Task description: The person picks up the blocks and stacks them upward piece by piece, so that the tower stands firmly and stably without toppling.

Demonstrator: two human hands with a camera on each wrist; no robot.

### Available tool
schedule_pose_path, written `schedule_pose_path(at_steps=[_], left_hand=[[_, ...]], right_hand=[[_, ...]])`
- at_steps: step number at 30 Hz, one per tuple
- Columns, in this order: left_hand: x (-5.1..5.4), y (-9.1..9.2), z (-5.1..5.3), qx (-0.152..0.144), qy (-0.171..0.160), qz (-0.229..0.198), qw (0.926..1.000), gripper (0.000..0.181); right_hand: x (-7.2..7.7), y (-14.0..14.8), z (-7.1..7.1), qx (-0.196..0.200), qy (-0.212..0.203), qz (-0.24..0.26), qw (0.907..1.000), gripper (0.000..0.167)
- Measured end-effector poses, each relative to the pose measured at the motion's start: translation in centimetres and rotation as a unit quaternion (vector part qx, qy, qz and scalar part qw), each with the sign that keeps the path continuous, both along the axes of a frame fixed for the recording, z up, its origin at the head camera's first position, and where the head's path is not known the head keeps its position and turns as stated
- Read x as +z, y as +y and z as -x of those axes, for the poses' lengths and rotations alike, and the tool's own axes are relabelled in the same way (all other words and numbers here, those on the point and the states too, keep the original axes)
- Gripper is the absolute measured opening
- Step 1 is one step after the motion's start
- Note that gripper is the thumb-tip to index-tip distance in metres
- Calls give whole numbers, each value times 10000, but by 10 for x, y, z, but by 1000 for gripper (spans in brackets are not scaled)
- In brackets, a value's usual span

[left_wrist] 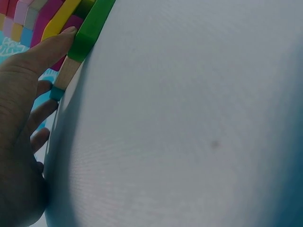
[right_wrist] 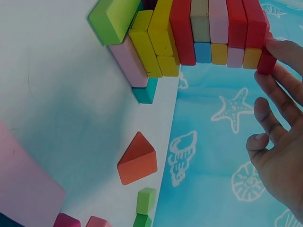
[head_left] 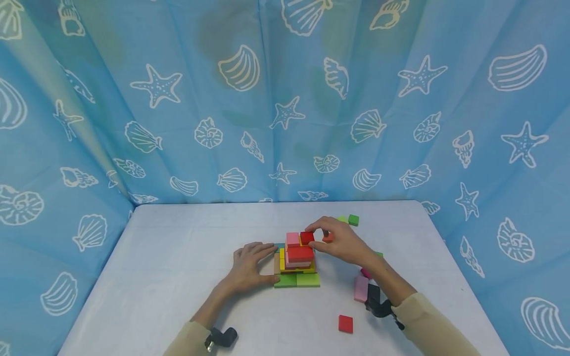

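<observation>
A layered stack of coloured wooden blocks (head_left: 299,254) stands mid-table. On its top, my right hand (head_left: 340,242) pinches a small red block (right_wrist: 267,62) between thumb and fingertip, at the right end beside a pink block (head_left: 292,239). The other fingers of that hand are spread apart in the right wrist view. My left hand (head_left: 249,267) rests at the left of the base, fingers extended. In the left wrist view its thumb touches the green block (left_wrist: 90,35) at the front, and a fingertip is at the teal block (left_wrist: 57,93) behind.
Loose blocks lie to the right: a red block (head_left: 345,324), a pink block (head_left: 361,288), a dark block (head_left: 373,293) and an orange triangular block (right_wrist: 137,161). Farther back is a green block (head_left: 354,220). A blue shell-patterned curtain (head_left: 267,123) surrounds the white table (head_left: 178,247).
</observation>
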State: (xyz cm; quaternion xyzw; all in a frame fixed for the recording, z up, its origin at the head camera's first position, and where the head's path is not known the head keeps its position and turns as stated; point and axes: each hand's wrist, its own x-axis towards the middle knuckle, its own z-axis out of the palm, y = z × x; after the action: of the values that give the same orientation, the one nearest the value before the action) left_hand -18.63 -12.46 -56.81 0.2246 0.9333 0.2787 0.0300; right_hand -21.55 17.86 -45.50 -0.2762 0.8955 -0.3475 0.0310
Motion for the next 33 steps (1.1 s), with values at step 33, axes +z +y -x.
schedule_pose_path(at_steps=[33], left_hand=[[1,1,-1,14,46,-26,10000,84]], right_hand=[[-16,39,26,-598,-555,295,9962,46]])
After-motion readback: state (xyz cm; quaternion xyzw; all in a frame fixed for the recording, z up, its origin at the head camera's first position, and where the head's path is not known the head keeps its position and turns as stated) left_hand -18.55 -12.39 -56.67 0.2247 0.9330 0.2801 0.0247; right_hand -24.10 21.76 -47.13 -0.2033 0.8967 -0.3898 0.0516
